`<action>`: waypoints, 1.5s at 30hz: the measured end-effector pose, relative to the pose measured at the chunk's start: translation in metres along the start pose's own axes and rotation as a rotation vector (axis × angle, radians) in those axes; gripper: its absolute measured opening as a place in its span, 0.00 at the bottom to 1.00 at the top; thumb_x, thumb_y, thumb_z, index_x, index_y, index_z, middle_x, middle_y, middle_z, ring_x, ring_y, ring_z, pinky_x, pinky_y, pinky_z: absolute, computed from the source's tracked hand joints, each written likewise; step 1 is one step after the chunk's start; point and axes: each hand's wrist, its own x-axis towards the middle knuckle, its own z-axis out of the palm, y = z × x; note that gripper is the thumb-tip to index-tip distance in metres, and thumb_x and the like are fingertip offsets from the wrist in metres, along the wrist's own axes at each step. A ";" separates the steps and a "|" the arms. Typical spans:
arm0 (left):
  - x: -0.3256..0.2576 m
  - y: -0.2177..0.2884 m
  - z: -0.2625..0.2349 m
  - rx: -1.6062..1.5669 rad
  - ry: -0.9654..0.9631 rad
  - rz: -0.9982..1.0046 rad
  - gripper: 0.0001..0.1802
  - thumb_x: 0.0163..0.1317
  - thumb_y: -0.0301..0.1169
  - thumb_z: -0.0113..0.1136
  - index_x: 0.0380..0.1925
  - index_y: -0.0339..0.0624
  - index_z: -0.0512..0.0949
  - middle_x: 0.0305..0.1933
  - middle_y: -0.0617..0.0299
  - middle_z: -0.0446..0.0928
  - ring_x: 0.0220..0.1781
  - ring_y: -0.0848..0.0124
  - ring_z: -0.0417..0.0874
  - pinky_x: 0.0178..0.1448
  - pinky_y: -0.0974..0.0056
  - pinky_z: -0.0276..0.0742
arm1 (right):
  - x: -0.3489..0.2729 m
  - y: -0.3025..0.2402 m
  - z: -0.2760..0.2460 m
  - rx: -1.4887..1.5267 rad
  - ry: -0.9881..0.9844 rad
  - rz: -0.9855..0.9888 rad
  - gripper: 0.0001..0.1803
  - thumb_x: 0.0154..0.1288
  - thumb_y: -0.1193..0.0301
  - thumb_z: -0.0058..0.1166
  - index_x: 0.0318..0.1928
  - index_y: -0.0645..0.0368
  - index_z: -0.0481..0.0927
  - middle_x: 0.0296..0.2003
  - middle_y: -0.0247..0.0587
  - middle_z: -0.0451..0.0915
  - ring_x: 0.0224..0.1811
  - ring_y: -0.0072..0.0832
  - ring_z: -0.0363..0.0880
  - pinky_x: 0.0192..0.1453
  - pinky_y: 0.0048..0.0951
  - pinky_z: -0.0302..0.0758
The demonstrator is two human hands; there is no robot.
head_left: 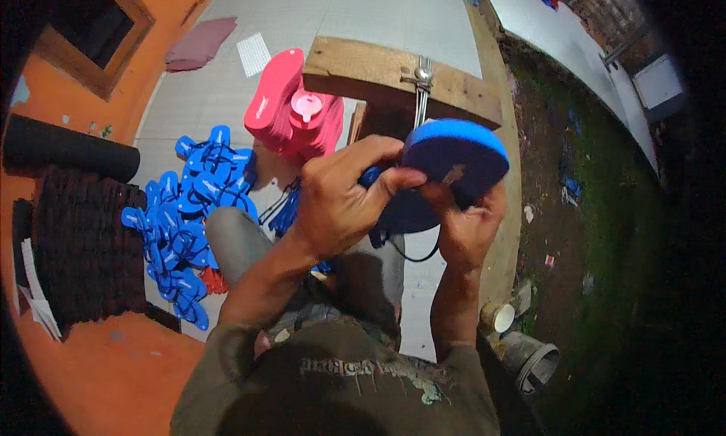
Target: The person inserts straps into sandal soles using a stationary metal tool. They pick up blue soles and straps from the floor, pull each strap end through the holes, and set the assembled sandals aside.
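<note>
A blue flip-flop [463,158] with a darker face is held up in front of me, tilted, near the wooden beam. My right hand [467,223] grips it from the right and below, thumb on its face. My left hand [340,198] is closed at its left edge, with the thumb reaching toward the right thumb. A small blue piece [369,176] shows between the left fingers; I cannot tell whether it is part of the strap. A thin dark strap [425,257] hangs in a loop below the sole.
Beyond my hands stands a wooden beam [355,62] with a metal rod tool [423,77] on it. Pink soles [276,96] are stacked left of it, a pink disc-shaped piece [306,105] on top. Finished-looking blue flip-flops [181,209] lie heaped at left, beside a dark stack [87,247]. Buckets [537,364] stand lower right.
</note>
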 end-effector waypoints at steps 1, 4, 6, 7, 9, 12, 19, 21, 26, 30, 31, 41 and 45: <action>0.008 -0.002 0.002 -0.007 -0.022 -0.039 0.11 0.50 0.33 0.63 0.28 0.36 0.77 0.27 0.59 0.78 0.29 0.72 0.79 0.35 0.69 0.72 | 0.009 -0.001 0.002 0.174 0.040 0.066 0.23 0.47 0.81 0.61 0.46 0.63 0.70 0.39 0.38 0.77 0.40 0.24 0.75 0.46 0.27 0.72; 0.050 -0.026 0.026 0.242 0.057 -0.050 0.16 0.54 0.40 0.56 0.31 0.36 0.74 0.29 0.51 0.76 0.30 0.62 0.79 0.35 0.65 0.71 | 0.047 0.036 0.015 -0.119 0.275 -0.199 0.17 0.54 0.73 0.58 0.43 0.64 0.72 0.31 0.38 0.79 0.32 0.21 0.77 0.39 0.23 0.73; 0.048 -0.025 0.009 0.172 0.004 -0.027 0.17 0.55 0.42 0.55 0.34 0.38 0.71 0.29 0.51 0.75 0.30 0.54 0.78 0.36 0.59 0.72 | 0.049 0.044 0.018 -0.023 0.299 -0.231 0.16 0.53 0.73 0.59 0.42 0.64 0.73 0.32 0.38 0.80 0.33 0.21 0.77 0.39 0.22 0.72; 0.034 -0.029 -0.003 0.094 -0.037 -0.110 0.15 0.54 0.38 0.57 0.34 0.37 0.71 0.29 0.54 0.75 0.27 0.63 0.79 0.33 0.63 0.73 | 0.058 0.042 0.016 -0.053 0.248 -0.230 0.16 0.52 0.74 0.60 0.42 0.64 0.73 0.33 0.38 0.80 0.33 0.21 0.77 0.39 0.22 0.72; 0.007 -0.026 -0.029 -0.234 -0.178 -0.411 0.12 0.53 0.34 0.60 0.29 0.37 0.71 0.27 0.58 0.75 0.28 0.74 0.77 0.32 0.70 0.73 | 0.053 0.042 0.009 -0.119 0.164 -0.151 0.16 0.51 0.74 0.61 0.41 0.64 0.74 0.34 0.38 0.80 0.34 0.22 0.77 0.40 0.22 0.72; -0.027 -0.034 -0.041 -0.599 -0.130 -0.400 0.11 0.50 0.30 0.63 0.28 0.35 0.74 0.30 0.58 0.77 0.29 0.76 0.76 0.35 0.74 0.72 | 0.052 0.034 0.011 0.022 0.198 -0.127 0.18 0.49 0.77 0.61 0.42 0.63 0.74 0.35 0.38 0.79 0.35 0.22 0.77 0.41 0.22 0.73; -0.025 -0.031 -0.020 -0.716 0.146 -0.355 0.12 0.53 0.32 0.61 0.32 0.34 0.77 0.32 0.60 0.78 0.33 0.74 0.77 0.41 0.69 0.73 | 0.057 0.018 0.002 0.053 0.118 0.048 0.19 0.47 0.79 0.62 0.42 0.63 0.74 0.35 0.38 0.79 0.36 0.22 0.77 0.41 0.23 0.74; -0.021 -0.022 -0.012 -0.412 0.085 -0.201 0.12 0.53 0.32 0.60 0.32 0.34 0.77 0.30 0.60 0.78 0.31 0.72 0.77 0.39 0.69 0.72 | 0.058 0.016 -0.001 0.051 0.094 0.081 0.19 0.46 0.80 0.62 0.42 0.64 0.74 0.35 0.38 0.79 0.36 0.22 0.77 0.41 0.23 0.74; -0.001 -0.030 -0.001 -0.090 -0.199 0.244 0.21 0.57 0.45 0.52 0.25 0.34 0.74 0.18 0.60 0.67 0.21 0.69 0.68 0.26 0.67 0.62 | 0.057 0.020 0.000 0.096 0.113 0.081 0.18 0.47 0.80 0.62 0.42 0.63 0.74 0.35 0.38 0.79 0.36 0.23 0.77 0.41 0.23 0.74; 0.012 -0.043 -0.002 -0.093 -0.451 0.419 0.15 0.56 0.38 0.52 0.20 0.38 0.70 0.19 0.58 0.62 0.22 0.61 0.64 0.25 0.61 0.59 | 0.058 0.023 -0.004 0.090 0.086 0.065 0.18 0.47 0.80 0.61 0.41 0.63 0.75 0.35 0.39 0.79 0.36 0.23 0.77 0.42 0.24 0.74; 0.010 -0.047 -0.001 -0.146 -0.439 0.391 0.17 0.57 0.39 0.50 0.18 0.38 0.67 0.18 0.57 0.59 0.22 0.59 0.63 0.25 0.61 0.58 | 0.059 0.024 -0.004 0.076 0.056 0.077 0.17 0.48 0.80 0.61 0.41 0.63 0.75 0.36 0.38 0.79 0.36 0.23 0.77 0.42 0.24 0.74; 0.022 -0.050 -0.004 -0.423 -0.642 -0.320 0.22 0.63 0.44 0.44 0.20 0.37 0.69 0.18 0.64 0.65 0.20 0.76 0.64 0.23 0.70 0.58 | 0.059 0.021 -0.015 0.076 -0.057 0.108 0.16 0.50 0.78 0.60 0.41 0.64 0.75 0.35 0.38 0.79 0.37 0.24 0.77 0.43 0.25 0.74; 0.024 -0.046 -0.001 0.090 -0.089 0.003 0.21 0.64 0.46 0.43 0.31 0.38 0.72 0.27 0.63 0.72 0.31 0.76 0.72 0.37 0.70 0.67 | 0.028 0.022 -0.010 0.070 -0.039 -0.019 0.13 0.53 0.78 0.57 0.40 0.64 0.75 0.36 0.39 0.79 0.38 0.24 0.76 0.44 0.26 0.74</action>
